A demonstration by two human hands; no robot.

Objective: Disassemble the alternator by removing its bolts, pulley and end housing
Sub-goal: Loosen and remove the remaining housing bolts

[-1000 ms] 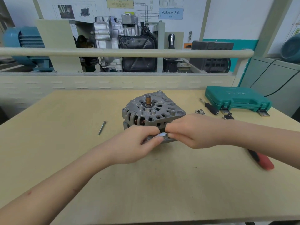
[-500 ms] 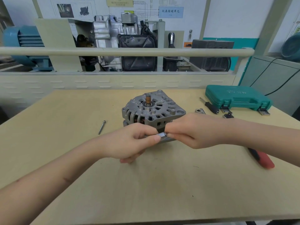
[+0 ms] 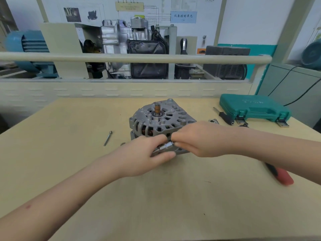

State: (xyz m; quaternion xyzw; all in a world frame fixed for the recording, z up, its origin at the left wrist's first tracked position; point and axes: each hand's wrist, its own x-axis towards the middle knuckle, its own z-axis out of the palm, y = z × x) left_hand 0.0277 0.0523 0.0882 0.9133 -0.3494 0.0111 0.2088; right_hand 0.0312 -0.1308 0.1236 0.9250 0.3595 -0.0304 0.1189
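Cast grey aluminium alternator (image 3: 160, 123) standing on the pale wooden tabletop (image 3: 69, 171), near the middle, shaft end up. Copper-coloured shaft stub (image 3: 157, 108) protruding upright from the centre bearing, with no pulley on it. Copper windings visible through the side slots of the ribbed end housing (image 3: 166, 117).

Left hand (image 3: 139, 157) at the near side of the alternator, fingers curled, thumb and fingertips pinching a small silver cylindrical metal socket (image 3: 165, 146) from the left. Right hand (image 3: 199, 138) reaching in from the right, fingers bunched together and closed on the other end of the same socket. Socket lying roughly horizontal between the two hands, just in front of the lower edge of the housing; contact with the housing cannot be told. Fingertips of the right hand hidden behind its own knuckles.

Loose long silver bolt (image 3: 107, 138) lying flat on the tabletop left of the alternator, well apart from it. Small round metal part (image 3: 123, 144) just beside the left hand, too small to identify.

Closed teal plastic tool case (image 3: 253, 108) at the far right of the tabletop. Black-handled driver (image 3: 225, 117) lying in front of the case. Red-and-black tool handle (image 3: 283, 176) on the tabletop, partly covered by the right forearm.
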